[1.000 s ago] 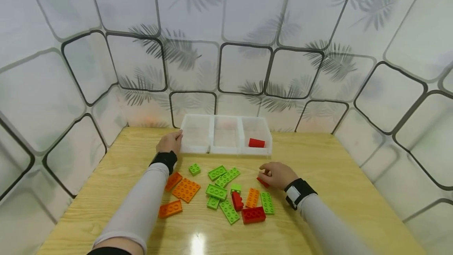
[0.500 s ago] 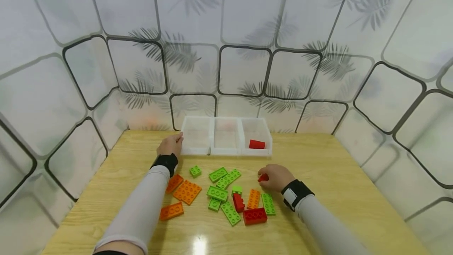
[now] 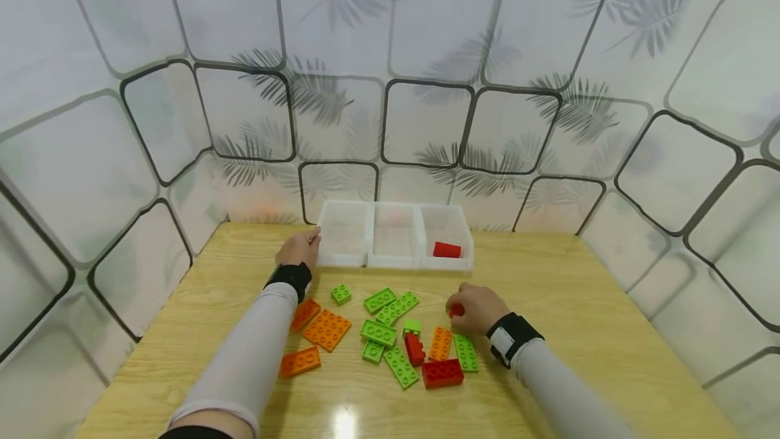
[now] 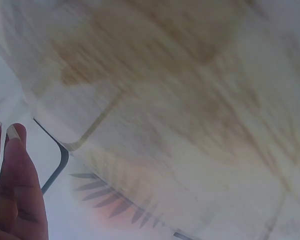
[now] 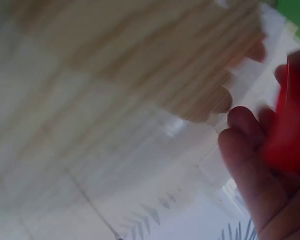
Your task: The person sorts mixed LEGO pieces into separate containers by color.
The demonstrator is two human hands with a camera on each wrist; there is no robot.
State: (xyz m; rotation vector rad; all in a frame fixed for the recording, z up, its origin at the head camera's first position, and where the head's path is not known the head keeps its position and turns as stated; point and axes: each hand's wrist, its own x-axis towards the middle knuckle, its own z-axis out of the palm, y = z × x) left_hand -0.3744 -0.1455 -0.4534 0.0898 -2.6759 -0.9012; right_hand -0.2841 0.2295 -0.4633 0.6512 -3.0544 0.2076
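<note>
My right hand (image 3: 478,309) holds a red toy brick (image 5: 292,122) close to the tabletop, thumb and fingers around it; the hand hides much of the brick in the head view. At the back, a white three-compartment tray (image 3: 396,263) stands against the wall. My left hand (image 3: 298,248) grips the tray's left side with its fingertips. In the left wrist view, its fingers (image 4: 22,180) show at the left edge, and the contact is mostly out of frame. Another red brick (image 3: 447,250) lies in the tray's right compartment.
Green bricks (image 3: 378,333) lie in a loose group on the wooden table (image 3: 548,371), some overlapping. Orange bricks (image 3: 327,329) lie beside my left forearm, and an orange one (image 3: 441,343) sits near the red bricks (image 3: 443,373). A patterned cloth wall (image 3: 420,120) encloses the table.
My right hand has picked at the red brick on the table, and its fingers are now closed around it. The left hand has stayed at the tray's left side.
</note>
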